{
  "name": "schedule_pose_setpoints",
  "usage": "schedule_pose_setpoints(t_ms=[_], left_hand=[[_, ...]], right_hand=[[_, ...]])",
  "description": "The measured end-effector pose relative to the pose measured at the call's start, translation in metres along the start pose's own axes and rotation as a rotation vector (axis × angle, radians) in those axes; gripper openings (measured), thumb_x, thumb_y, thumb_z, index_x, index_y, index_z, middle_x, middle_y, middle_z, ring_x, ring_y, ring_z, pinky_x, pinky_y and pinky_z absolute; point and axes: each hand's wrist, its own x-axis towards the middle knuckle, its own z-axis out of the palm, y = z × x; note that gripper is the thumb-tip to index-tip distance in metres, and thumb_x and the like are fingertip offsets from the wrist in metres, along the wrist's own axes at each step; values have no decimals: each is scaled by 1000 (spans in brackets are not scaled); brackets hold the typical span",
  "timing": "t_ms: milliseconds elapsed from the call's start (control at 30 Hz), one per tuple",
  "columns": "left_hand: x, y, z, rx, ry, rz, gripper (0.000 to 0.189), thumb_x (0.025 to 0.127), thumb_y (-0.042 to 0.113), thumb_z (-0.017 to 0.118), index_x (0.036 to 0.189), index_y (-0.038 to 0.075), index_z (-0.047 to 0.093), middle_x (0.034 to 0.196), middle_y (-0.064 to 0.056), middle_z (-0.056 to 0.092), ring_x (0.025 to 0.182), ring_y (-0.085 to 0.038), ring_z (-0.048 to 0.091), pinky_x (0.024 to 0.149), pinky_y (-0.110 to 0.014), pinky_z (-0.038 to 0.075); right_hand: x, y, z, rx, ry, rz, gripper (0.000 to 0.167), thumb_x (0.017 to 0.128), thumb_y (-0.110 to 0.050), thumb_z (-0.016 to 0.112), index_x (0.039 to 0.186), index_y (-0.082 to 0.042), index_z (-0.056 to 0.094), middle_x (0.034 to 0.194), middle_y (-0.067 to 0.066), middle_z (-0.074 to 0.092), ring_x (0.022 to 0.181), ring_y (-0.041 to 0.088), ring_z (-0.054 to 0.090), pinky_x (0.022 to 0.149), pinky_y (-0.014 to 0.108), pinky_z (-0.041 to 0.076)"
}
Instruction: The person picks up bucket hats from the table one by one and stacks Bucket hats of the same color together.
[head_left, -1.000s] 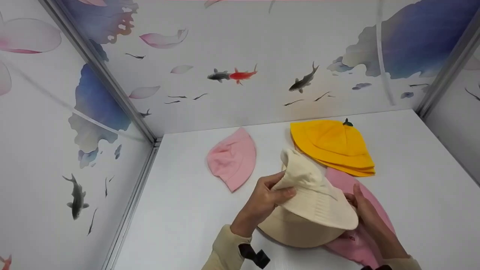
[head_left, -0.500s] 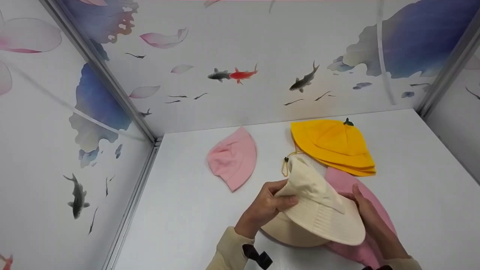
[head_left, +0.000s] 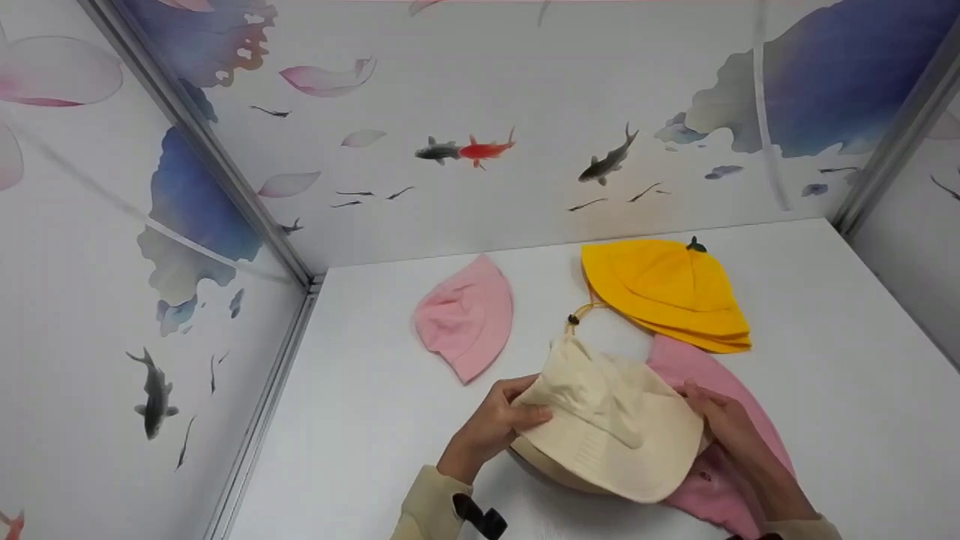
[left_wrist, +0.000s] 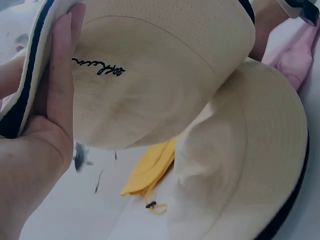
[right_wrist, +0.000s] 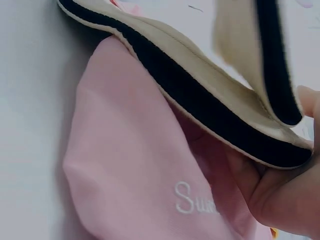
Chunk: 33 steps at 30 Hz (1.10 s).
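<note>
A cream bucket hat is held between my hands in the head view, its crown crumpled. My left hand grips its left side, thumb on top. My right hand pinches the right side at the brim. Directly below lies a second beige bucket hat, mostly covered. The left wrist view shows black script on the upper hat and the lower hat with its dark edge. In the right wrist view, two dark-edged brims meet near my right fingers, above a pink hat with white lettering.
A yellow hat with a green tip and a corded toggle lies at the back right of the white table. Left of it is a folded light pink hat. Printed panels enclose the table at the back and sides.
The cream hat has come down over the beige one, its brim turning toward me. My left hand has moved lower and left; my right hand has shifted along the brim. The yellow hat's cord is now uncovered.
</note>
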Motion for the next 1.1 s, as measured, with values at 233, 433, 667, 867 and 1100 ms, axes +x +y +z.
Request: schedule_pose_setpoints(t_ms=[233, 433, 667, 867, 1100], left_hand=[[-14, -7, -20, 75, 65, -70, 63, 89, 6, 69, 146, -7, 45, 123, -7, 69, 100, -11, 67, 86, -23, 57], [-23, -12, -42, 117, 90, -107, 58, 91, 4, 66, 144, -7, 46, 106, -2, 73, 86, -10, 71, 74, -23, 59], [-29, -26, -63, 183, 225, -216, 47, 90, 6, 68, 135, -5, 57, 90, 2, 76, 76, -8, 72, 69, -23, 59], [-31, -27, -67, 325, 351, -251, 45, 86, 14, 73, 127, -3, 65, 82, 2, 74, 69, -7, 69, 65, -22, 57], [-29, -30, -65, 510, 518, -289, 40, 82, 16, 75, 118, -3, 70, 95, -7, 74, 77, -10, 64, 70, -22, 53]], right_hand=[[2, -1, 1, -16, 6, 30, 76, 95, -63, 53, 149, -9, 47, 136, 8, 61, 114, 23, 52, 101, 39, 44], [1, -2, 1, -38, -13, -9, 72, 95, -56, 59, 148, -8, 47, 138, 8, 62, 108, 19, 55, 94, 26, 45], [0, 3, -1, -97, -77, -114, 73, 97, -56, 55, 151, -7, 44, 147, 13, 54, 110, 17, 56, 94, 21, 46], [-2, 6, -4, -69, -123, -190, 66, 101, -48, 53, 151, -6, 42, 149, 14, 52, 109, 12, 57, 92, 20, 47], [-6, 0, -2, -118, -86, -197, 70, 98, -50, 57, 150, -5, 43, 148, 17, 53, 107, 10, 61, 87, 19, 52]])
